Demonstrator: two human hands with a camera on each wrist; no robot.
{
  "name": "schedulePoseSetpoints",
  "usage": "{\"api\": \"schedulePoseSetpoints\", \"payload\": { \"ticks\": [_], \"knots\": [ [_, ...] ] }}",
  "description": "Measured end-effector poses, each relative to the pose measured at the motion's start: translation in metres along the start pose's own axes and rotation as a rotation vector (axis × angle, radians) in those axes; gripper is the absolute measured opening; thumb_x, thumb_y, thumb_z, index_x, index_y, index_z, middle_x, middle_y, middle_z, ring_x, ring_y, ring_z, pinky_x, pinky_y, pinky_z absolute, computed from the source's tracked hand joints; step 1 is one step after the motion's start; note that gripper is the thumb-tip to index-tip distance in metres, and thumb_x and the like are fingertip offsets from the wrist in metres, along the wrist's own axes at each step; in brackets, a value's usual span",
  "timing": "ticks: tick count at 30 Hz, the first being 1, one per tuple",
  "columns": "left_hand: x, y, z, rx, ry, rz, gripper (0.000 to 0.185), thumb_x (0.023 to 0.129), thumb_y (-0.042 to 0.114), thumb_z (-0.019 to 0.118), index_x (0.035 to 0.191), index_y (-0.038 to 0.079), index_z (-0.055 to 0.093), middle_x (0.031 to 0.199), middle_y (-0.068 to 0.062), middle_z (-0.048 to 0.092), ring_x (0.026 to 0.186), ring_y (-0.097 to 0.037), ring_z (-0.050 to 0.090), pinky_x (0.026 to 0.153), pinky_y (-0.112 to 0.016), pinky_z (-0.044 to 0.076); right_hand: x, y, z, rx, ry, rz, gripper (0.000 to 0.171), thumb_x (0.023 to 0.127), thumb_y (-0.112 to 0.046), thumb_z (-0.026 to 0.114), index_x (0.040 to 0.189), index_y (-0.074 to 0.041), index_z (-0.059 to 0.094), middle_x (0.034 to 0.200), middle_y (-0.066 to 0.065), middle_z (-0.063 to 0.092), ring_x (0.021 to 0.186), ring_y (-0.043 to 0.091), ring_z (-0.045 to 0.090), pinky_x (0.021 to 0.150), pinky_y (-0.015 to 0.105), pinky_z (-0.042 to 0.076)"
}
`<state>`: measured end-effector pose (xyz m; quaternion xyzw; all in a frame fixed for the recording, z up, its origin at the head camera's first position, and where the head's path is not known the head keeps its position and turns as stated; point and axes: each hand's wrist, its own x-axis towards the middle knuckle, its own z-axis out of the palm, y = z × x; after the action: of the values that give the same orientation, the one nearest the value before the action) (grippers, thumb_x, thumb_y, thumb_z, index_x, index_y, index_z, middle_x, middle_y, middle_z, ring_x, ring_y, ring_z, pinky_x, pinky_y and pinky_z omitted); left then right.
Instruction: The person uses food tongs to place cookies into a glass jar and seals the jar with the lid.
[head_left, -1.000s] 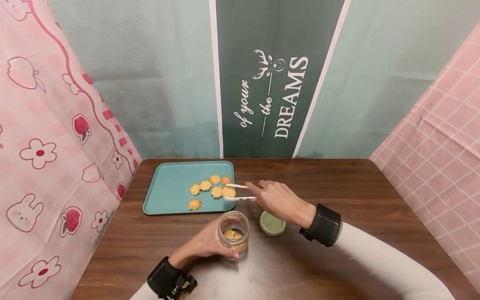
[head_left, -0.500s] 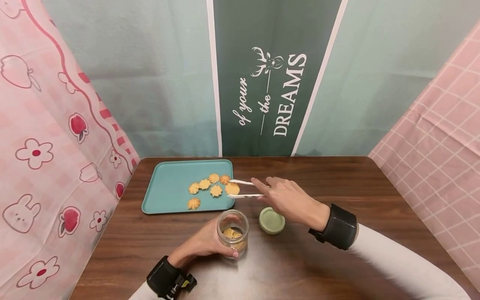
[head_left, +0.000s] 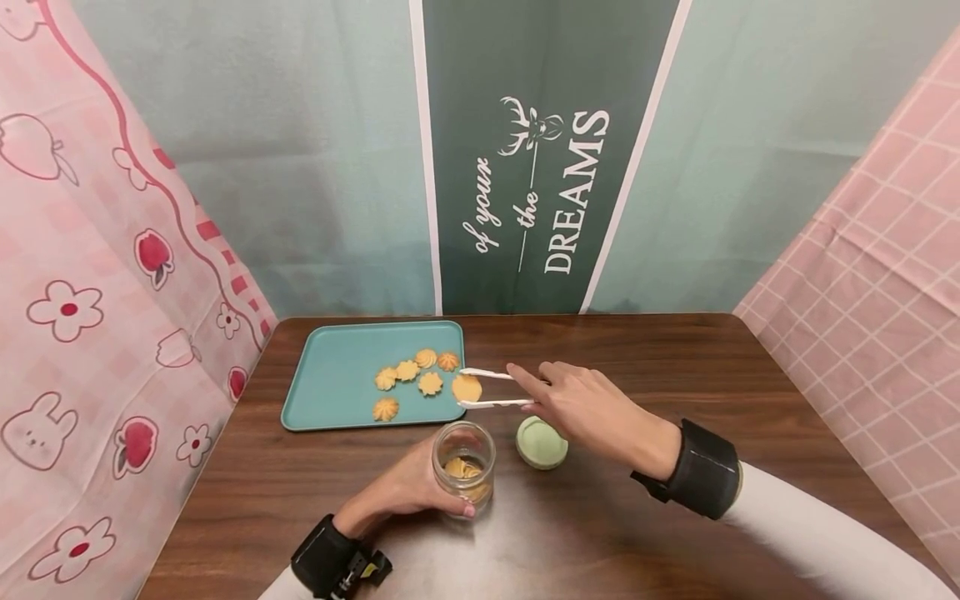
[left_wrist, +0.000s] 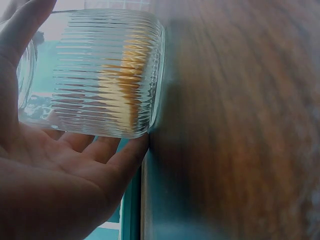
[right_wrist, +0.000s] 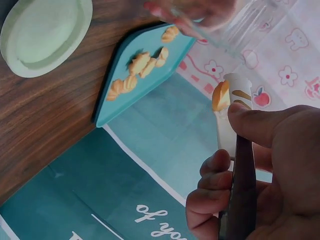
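From where I stand, this looks like the carrying step: a cookie [head_left: 467, 389] sits pinched by its edges between the white tips of the tongs [head_left: 495, 404], its smooth round face up, just past the right edge of the teal tray [head_left: 337, 375]. The right hand [head_left: 585, 404] grips the tongs with thumb and fingers curled about them. The left hand [head_left: 416, 483] is wrapped round the glass jar [head_left: 487, 477], thumb on the near side, holding it upright on the table [head_left: 652, 350]; a few cookies [head_left: 462, 468] already lie at its bottom. Six more cookies [head_left: 430, 384] wait on the tray, and a pale green lid [head_left: 542, 443] lies beside the jar, so I'd judge the filling only part done.

The next move, to my eye, calls for a steady squeeze and a short swing toward the person, until the cookie is over the jar's mouth — too light a hold and it could slip, too hard and it might crumble.

Compared with a second ago, the cookie has come off the tray: it was over the right rim then, and the right hand has drawn rightward with it. The left hand and jar keep their place, and so does the lid.
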<state>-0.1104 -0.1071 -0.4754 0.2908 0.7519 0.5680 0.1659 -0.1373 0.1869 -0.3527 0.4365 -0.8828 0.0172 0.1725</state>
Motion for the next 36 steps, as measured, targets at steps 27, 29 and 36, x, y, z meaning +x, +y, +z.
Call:
{"api": "schedulePoseSetpoints", "payload": {
  "ticks": [27,29,36],
  "knots": [
    [-0.001,0.001,0.0,-0.004,-0.013,-0.043,0.093,0.073,0.022,0.099,0.15,0.01,0.049,0.138,-0.003,0.064,0.127,-0.024,0.062,0.115,-0.045,0.048,-0.018,-0.016,-0.02,0.004,0.048,-0.051,0.06,0.092,-0.025,0.084,0.146,-0.008,0.061,0.081,-0.002,0.048,0.063,0.012,0.043,0.05,0.022,0.036],
    [-0.001,0.001,0.0,-0.004,-0.015,-0.053,0.095,0.073,0.023,0.099,0.151,0.01,0.047,0.138,-0.004,0.064,0.126,-0.023,0.062,0.114,-0.043,0.048,-0.018,-0.017,-0.02,0.008,0.044,-0.051,0.06,0.092,-0.025,0.084,0.145,-0.008,0.062,0.081,-0.002,0.048,0.062,0.011,0.043,0.05,0.022,0.037],
    [0.0,0.002,0.0,-0.007,-0.007,-0.059,0.101,0.072,0.021,0.099,0.155,0.011,0.042,0.138,-0.009,0.064,0.126,-0.024,0.063,0.112,-0.035,0.048,-0.02,-0.02,-0.021,0.024,0.04,-0.058,0.06,0.092,-0.025,0.083,0.145,-0.008,0.062,0.081,-0.003,0.048,0.062,0.011,0.042,0.051,0.022,0.039]
  ]
}}
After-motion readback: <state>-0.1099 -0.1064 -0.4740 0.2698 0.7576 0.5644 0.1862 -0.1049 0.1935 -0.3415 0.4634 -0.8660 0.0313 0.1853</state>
